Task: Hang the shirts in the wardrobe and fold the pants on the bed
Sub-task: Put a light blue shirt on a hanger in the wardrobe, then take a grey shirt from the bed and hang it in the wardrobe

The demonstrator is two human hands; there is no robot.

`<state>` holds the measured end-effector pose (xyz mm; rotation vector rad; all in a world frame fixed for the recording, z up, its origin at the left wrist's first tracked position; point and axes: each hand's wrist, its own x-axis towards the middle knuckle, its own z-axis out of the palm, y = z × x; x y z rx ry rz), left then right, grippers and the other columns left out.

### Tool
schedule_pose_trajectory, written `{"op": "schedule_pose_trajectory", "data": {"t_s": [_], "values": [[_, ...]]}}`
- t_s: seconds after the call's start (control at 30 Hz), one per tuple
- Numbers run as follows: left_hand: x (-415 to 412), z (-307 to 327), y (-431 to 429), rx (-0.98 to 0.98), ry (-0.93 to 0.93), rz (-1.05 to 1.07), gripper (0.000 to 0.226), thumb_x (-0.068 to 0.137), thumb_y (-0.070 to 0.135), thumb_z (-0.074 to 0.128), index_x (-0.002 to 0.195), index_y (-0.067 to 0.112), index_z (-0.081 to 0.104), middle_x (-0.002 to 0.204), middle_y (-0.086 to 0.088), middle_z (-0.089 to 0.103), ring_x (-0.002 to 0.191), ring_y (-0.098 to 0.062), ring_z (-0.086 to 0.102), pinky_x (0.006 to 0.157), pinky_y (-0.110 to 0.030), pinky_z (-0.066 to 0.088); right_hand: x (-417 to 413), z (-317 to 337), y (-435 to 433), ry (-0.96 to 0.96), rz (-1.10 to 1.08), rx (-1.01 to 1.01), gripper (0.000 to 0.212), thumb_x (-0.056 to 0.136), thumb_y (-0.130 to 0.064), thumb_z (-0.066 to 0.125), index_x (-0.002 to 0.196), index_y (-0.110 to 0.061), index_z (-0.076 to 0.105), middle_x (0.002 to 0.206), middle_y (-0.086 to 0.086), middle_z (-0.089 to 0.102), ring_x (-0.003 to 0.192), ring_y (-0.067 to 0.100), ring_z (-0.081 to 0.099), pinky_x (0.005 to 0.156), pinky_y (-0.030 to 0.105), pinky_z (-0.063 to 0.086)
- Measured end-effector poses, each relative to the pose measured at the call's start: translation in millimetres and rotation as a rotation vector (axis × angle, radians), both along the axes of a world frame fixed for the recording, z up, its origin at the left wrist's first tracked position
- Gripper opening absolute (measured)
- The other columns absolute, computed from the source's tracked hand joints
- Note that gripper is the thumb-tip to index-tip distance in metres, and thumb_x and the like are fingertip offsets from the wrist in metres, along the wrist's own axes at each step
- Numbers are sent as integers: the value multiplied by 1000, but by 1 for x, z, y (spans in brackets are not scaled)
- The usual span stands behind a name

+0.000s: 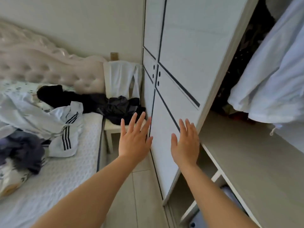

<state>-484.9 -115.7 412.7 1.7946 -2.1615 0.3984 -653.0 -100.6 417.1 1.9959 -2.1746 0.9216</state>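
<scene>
Both hands are out in front of the person, empty, fingers straight and spread wide. The left hand [134, 139] is over the gap between the chair and the wardrobe. The right hand [185, 142] is level with the wardrobe door [177, 63], near its lower edge; cannot tell if the palm touches it. The door is white with dark lines. To its right the wardrobe is open, and a white shirt [271, 79] hangs inside with dark clothes [246, 46] behind it and a pale shelf [246, 153] below. The bed [57, 170] is on the left with a tufted headboard [49, 66]. Loose clothing lies on the bed, unfolded: a white garment with black stripes [65, 129], a crumpled grey-purple garment [24, 148] just beside it, and a black garment [54, 94] up near the headboard. The chair [111, 129] stands between bed and wardrobe, with a dark heap of clothes [121, 107] on its seat and a white cloth [121, 78] draped over its back.
</scene>
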Motion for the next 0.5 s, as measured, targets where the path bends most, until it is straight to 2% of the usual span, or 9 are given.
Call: {"op": "schedule_pose_trajectory", "data": {"t_s": [0.13,0.23,0.5], "values": [[74,-17,11,112,59,157,66,96,52,21,151,27,-6,159,3,-15,144,-20,-19,113,-50,-17,66,-22,-22,-43,117,168,59,98,-35,40,150,-26,13,159,-1,7,146,19,3,116,36,12],[121,-30,15,169,88,262,65,97,50,26,152,25,1,159,2,-12,145,-20,-17,114,-50,-15,113,-38,-41,-39,205,239,59,97,-32,42,149,-21,17,158,1,11,145,21,7,116,36,15],[199,-61,-34,230,94,484,63,98,52,19,152,26,-4,159,5,-15,144,-17,-19,109,-45,-23,205,-66,-130,64,460,295,58,98,-34,38,150,-20,16,158,2,10,145,21,6,116,36,13]]}}
